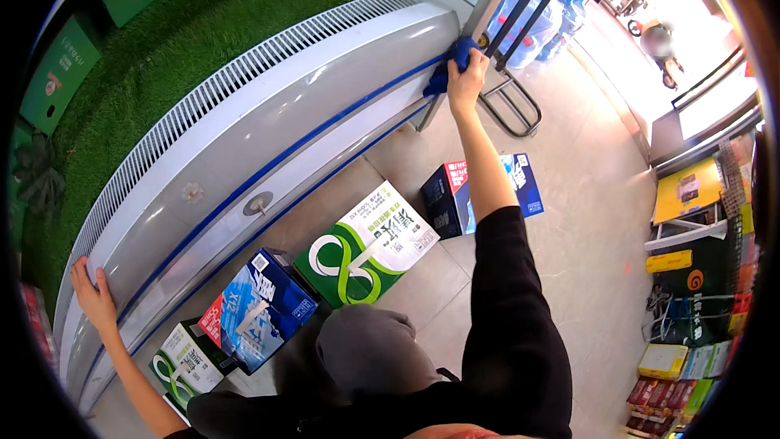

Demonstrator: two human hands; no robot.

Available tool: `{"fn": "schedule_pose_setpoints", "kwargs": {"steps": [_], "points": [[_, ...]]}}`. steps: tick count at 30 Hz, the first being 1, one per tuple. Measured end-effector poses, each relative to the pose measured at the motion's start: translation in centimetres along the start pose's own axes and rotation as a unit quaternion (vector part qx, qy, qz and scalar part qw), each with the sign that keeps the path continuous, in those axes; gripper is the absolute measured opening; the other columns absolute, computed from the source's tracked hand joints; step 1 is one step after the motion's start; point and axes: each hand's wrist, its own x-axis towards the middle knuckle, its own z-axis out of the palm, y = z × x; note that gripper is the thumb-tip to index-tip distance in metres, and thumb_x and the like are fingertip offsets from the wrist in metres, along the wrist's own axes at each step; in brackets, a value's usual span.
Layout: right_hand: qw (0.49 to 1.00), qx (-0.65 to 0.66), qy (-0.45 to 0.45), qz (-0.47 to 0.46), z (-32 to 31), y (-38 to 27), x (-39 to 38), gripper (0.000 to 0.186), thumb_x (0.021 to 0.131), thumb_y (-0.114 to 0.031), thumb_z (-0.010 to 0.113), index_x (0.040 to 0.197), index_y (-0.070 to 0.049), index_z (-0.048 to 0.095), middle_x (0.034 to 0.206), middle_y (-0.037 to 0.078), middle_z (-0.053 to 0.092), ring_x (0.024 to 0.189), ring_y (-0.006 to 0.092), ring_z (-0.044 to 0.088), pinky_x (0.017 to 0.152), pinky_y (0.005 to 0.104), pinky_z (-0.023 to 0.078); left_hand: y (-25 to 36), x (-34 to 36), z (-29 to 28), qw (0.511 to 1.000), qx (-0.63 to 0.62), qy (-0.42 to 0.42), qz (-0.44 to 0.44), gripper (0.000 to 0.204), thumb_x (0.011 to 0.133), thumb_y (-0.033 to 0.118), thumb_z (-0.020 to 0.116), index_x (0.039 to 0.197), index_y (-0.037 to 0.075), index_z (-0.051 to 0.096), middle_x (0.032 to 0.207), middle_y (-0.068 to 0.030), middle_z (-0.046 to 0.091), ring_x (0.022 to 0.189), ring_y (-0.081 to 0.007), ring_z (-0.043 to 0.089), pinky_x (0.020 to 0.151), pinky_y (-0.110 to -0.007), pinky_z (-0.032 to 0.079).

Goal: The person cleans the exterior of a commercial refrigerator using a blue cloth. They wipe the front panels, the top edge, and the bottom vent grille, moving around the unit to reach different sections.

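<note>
A long, light grey display case (268, 126) with blue trim lines and a slotted white top edge curves across the left and middle. My left hand (95, 299) rests on its near left end, fingers stretched over the edge. At the far right end, my right hand (467, 84) grips a blue cloth (463, 52) and presses it against the case's corner by an upright post. Part of the cloth hangs down beside the blue trim. A round lock with a key (258, 204) sits on the front panel.
On the tiled floor before the case stand a green-and-white carton (370, 248), blue cartons (264, 309) and a smaller green carton (185, 364). Green grass-like matting (219, 41) lines the case. A black metal trolley frame (512, 106) and water bottles (540, 28) stand beyond; shelved goods (682, 358) at right.
</note>
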Motion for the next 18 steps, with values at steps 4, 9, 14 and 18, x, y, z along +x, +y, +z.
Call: {"fn": "schedule_pose_setpoints", "kwargs": {"steps": [4, 9, 14, 18], "points": [[0.992, -0.021, 0.066, -0.104, -0.1, -3.7, 3.0, 0.037, 0.078, -0.007, 0.067, 0.113, -0.006, 0.056, 0.113, 0.025, 0.049, 0.107, 0.0428, 0.049, 0.092, 0.0458, 0.041, -0.4, -0.2, -0.7, 1.0, 0.012, 0.009, 0.011, 0.038, 0.093, 0.026, 0.049, 0.119, -0.001, 0.05, 0.116, -0.0188, 0.053, 0.111, -0.0378, 0.049, 0.096, -0.04, 0.037], [0.986, 0.004, 0.113, -0.126, 3.0, -4.2, 3.5, 0.037, 0.08, -0.005, 0.064, 0.116, -0.005, 0.054, 0.141, 0.029, 0.032, 0.127, 0.046, 0.035, 0.104, 0.046, 0.032, -0.6, -0.3, -0.5, 1.0, 0.008, 0.007, 0.014, 0.038, 0.093, 0.025, 0.048, 0.12, -0.002, 0.05, 0.118, -0.0189, 0.052, 0.112, -0.0374, 0.049, 0.097, -0.039, 0.036], [0.969, 0.069, 0.166, 0.171, 7.7, 2.6, -7.1, 0.048, 0.092, -0.014, 0.054, 0.131, 0.005, 0.035, 0.139, 0.027, 0.037, 0.128, 0.0409, 0.038, 0.105, 0.0422, 0.032, -1.2, 0.0, 0.8, 1.0, -0.008, 0.01, 0.021, 0.038, 0.093, 0.024, 0.047, 0.121, -0.002, 0.05, 0.12, -0.0192, 0.052, 0.113, -0.0373, 0.049, 0.098, -0.039, 0.036], [0.973, 0.046, 0.089, 0.209, 7.0, 3.3, -11.2, 0.04, 0.088, -0.01, 0.057, 0.123, 0.003, 0.042, 0.127, 0.025, 0.046, 0.115, 0.0401, 0.047, 0.098, 0.0424, 0.037, -1.7, 0.2, -0.3, 1.0, 0.015, -0.008, 0.026, 0.038, 0.094, 0.025, 0.045, 0.12, -0.002, 0.05, 0.119, -0.0193, 0.053, 0.112, -0.0372, 0.049, 0.097, -0.039, 0.036]]}}
